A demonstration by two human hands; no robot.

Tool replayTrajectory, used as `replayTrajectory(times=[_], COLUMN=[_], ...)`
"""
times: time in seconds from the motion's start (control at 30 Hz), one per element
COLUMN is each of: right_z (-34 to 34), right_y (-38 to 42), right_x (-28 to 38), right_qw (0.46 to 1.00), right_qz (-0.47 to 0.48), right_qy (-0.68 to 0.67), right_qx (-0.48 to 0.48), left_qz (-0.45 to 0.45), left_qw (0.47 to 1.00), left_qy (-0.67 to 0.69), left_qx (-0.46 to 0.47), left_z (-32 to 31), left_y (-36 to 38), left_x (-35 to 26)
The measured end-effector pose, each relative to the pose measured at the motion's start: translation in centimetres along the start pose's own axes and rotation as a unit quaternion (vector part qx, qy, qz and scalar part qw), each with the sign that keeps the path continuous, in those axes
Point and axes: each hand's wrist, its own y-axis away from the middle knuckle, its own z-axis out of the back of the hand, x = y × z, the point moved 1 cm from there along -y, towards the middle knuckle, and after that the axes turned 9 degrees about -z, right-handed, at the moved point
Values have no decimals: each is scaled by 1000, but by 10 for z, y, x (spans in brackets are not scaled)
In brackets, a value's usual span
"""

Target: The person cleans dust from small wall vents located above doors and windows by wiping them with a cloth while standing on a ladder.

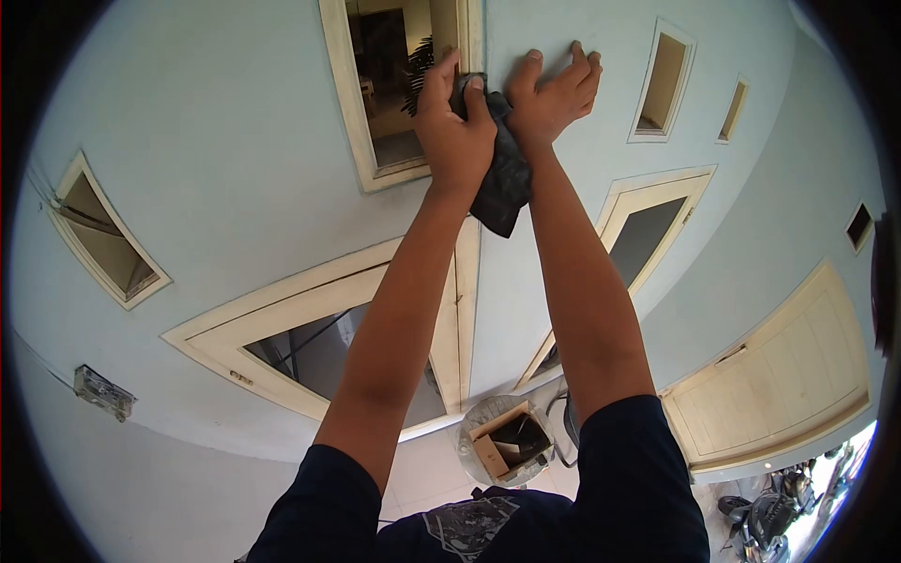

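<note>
My left hand is raised to the edge of a cream window frame, its thumb pressed on a crumpled black cloth. The cloth hangs down between my two wrists, along the pale wall. Close to the right of it, my right hand is up at the wall with its fingers apart and bent, nothing held in it. Its wrist overlaps the cloth's edge in this view. Behind the left hand, the window opening shows a room with a dark leafy plant.
A cardboard box sits on a round table below my arms, beside a dark chair. Cream-framed windows and small wall openings surround me. A cream door and parked motorbikes are at the right.
</note>
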Motion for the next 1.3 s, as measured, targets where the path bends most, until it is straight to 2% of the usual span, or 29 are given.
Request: replayTrajectory(times=[0.07, 0.13, 0.27, 0.37, 0.43, 0.57, 0.63, 0.73, 0.87, 0.97, 1.03, 1.07, 1.13, 1.17, 1.23, 1.27, 1.3], right_z=[-1, -6, -6, -11, -7, -3, -2, -3, -4, -6, -6, -7, -8, -7, -5, -5, -4], right_y=[-1, -2, -1, -2, -1, 0, 1, 0, 0, 0, 0, -1, -3, -1, 0, -1, 0], right_x=[-2, -7, -9, -15, -11, -3, -4, -3, -3, -5, -7, -8, -7, -8, -7, -6, -5], right_qw=[1000, 1000, 1000, 999, 999, 999, 999, 999, 999, 999, 999, 999, 999, 999, 999, 999, 999], right_qz=[4, 11, 17, 31, 31, 21, 21, 20, 19, 22, 28, 34, 36, 35, 29, 28, 28], right_qy=[2, 2, 1, 9, 2, -5, -4, -4, 2, -1, -4, -9, -9, -7, -7, -9, -8], right_qx=[-3, -13, -25, -38, -39, -28, -28, -27, -30, -36, -35, -37, -40, -41, -37, -34, -34], left_qz=[3, 19, 4, -39, 24, 27, 70, 48, 63, 33, 22, 23, 88, 90, 53, 54, 18], left_qw=[1000, 996, 992, 986, 991, 991, 982, 978, 974, 985, 989, 989, 991, 991, 985, 985, 977], left_qy=[-8, -37, -94, -161, -98, -31, 7, 8, 27, -28, -117, -118, -81, -83, -94, -94, -99], left_qx=[-20, -83, -84, -34, 86, 125, 173, 200, 214, 169, 84, 82, 60, 62, 137, 137, 190], left_z=[-6, -16, -15, -9, -2, 14, 19, 26, 27, 17, 7, 7, 7, 10, 16, 22, 29], left_y=[-9, -23, -28, -25, -16, -11, -15, -14, -16, -16, -25, -28, -34, -34, -35, -30, -24], left_x=[-3, 1, 5, 11, 11, 14, 8, 14, 14, 13, 7, 3, -5, -4, 5, 7, 5])
